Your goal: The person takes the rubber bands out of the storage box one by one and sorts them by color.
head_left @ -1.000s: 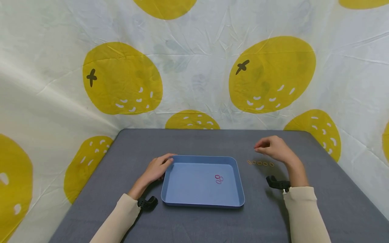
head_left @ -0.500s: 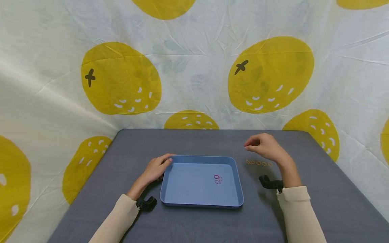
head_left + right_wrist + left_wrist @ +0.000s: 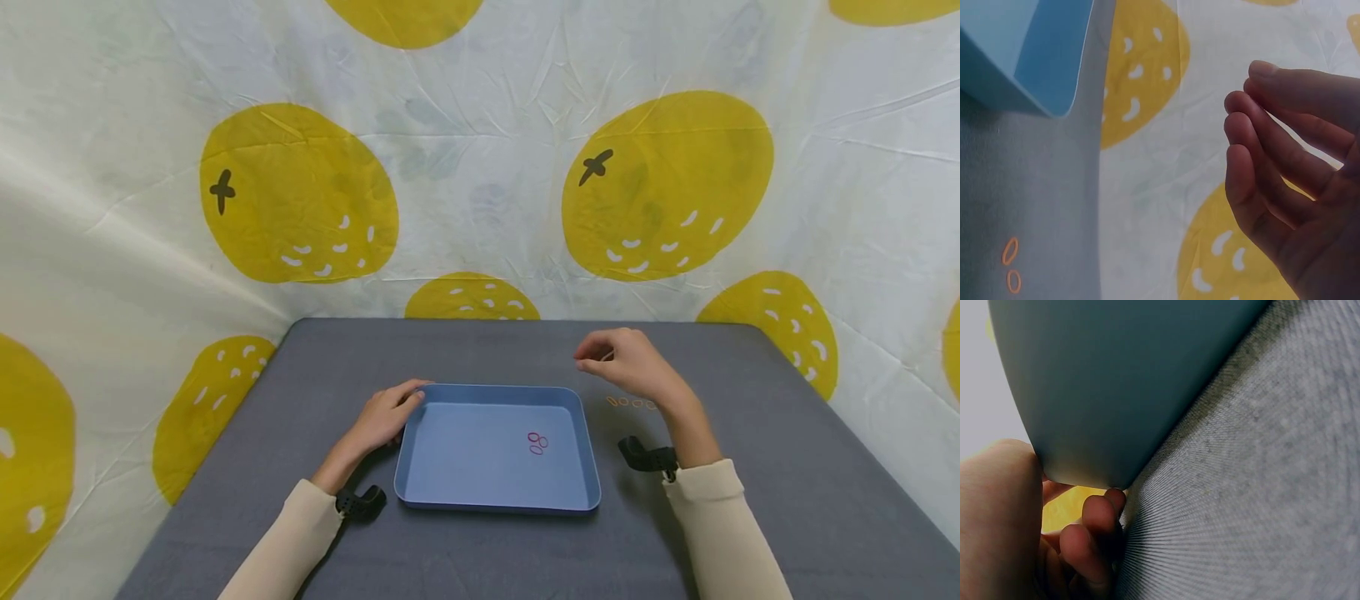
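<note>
My left hand [image 3: 381, 417] holds the far left corner of a shallow blue tray [image 3: 465, 458]. In the left wrist view its fingers [image 3: 1097, 515] curl close by the tray's outer corner. Three thin red loops, like small rubber bands [image 3: 533, 437], lie together in the right part of the tray. My right hand [image 3: 628, 362] is raised beyond the tray's far right corner, thumb and fingertips brought together. Whether a small loop is pinched there I cannot tell. Below it, several orange rubber bands [image 3: 624, 402] lie in a row; the right forearm covers the row's right end.
The grey cloth-covered table [image 3: 480, 554] extends around the tray. Behind it hangs a white curtain [image 3: 480, 208] printed with yellow fruit. Each wrist wears a black band with a camera mount [image 3: 647, 455].
My right hand has moved left, from above the orange bands toward the tray's far right corner, its fingertips staying together. The left hand, tray and red loops have stayed put.
</note>
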### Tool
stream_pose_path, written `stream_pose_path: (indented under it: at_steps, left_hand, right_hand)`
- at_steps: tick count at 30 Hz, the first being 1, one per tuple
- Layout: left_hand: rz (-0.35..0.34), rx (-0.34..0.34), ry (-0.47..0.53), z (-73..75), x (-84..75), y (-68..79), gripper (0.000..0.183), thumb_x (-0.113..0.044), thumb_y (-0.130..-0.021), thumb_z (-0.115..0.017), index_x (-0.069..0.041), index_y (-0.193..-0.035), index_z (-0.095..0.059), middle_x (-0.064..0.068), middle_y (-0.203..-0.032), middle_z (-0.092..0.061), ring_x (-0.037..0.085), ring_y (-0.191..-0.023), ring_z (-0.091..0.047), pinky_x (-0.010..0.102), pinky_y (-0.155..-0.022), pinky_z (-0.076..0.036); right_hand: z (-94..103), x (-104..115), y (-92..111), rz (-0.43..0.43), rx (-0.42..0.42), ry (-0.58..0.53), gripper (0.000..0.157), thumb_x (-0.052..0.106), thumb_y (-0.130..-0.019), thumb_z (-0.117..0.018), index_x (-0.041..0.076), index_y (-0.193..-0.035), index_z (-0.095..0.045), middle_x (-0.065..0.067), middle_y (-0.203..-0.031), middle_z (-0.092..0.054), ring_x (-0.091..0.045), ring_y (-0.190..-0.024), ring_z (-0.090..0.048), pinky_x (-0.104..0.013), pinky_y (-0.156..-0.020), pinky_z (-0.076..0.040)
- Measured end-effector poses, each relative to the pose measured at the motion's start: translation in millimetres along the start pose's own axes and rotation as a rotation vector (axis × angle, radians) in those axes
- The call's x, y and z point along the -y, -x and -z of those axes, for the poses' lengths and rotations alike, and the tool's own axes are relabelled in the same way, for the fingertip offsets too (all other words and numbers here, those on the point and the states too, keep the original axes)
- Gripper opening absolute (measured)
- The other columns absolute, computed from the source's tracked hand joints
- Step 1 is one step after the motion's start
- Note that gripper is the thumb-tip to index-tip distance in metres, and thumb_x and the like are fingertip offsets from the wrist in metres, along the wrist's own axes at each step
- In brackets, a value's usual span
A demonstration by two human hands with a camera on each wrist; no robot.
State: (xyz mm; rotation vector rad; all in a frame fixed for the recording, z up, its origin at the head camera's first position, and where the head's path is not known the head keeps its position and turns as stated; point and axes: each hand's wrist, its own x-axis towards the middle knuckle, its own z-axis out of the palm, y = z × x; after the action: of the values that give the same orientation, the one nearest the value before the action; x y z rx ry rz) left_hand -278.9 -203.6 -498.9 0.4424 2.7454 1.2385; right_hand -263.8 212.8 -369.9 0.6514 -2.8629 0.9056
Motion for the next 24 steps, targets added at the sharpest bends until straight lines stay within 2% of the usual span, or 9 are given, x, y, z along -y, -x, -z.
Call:
stream_pose_path:
  at_steps: [10, 16, 24]
  left_hand:
    - [-0.010, 0.004, 0.001, -0.4, 1.2, -0.5, 0.036, -0.045, -0.110, -0.046, -0.037, -0.143, -0.060, 0.004, -0.062, -0.056, 0.022, -0.043, -0.054, 0.038, -0.044, -0.049]
    - [-0.014, -0.002, 0.004, -0.7, 1.9, -0.3, 0.036, -0.045, -0.110, -0.047, -0.037, -0.143, -0.060, 0.004, -0.063, -0.056, 0.022, -0.043, -0.054, 0.038, -0.044, -0.049]
    - [-0.016, 0.002, 0.007, 0.3, 1.9, -0.5, 0.035, -0.044, -0.110, -0.047, -0.038, -0.142, -0.061, 0.003, -0.064, -0.058, 0.022, -0.043, -0.054, 0.038, -0.043, -0.049]
  right_hand:
    - [-13.8, 16, -5, 0.037, 0.008, -0.021, 0.010, 0.014, -0.096, -0.073, 0.010, -0.104, -0.078, -0.003, -0.098, -0.077, -0.018, -0.089, -0.072, -0.043, -0.083, -0.060]
    - [-26.6, 29, -13, 0.070, 0.066, -0.030, 0.009, 0.013, -0.095, -0.074, 0.010, -0.102, -0.078, -0.001, -0.094, -0.077, -0.014, -0.086, -0.071, -0.038, -0.080, -0.060]
    - [-48.0, 44, -37, 0.144, 0.198, -0.016, 0.007, 0.012, -0.095, -0.074, 0.010, -0.100, -0.079, -0.001, -0.093, -0.078, -0.013, -0.083, -0.072, -0.032, -0.074, -0.059]
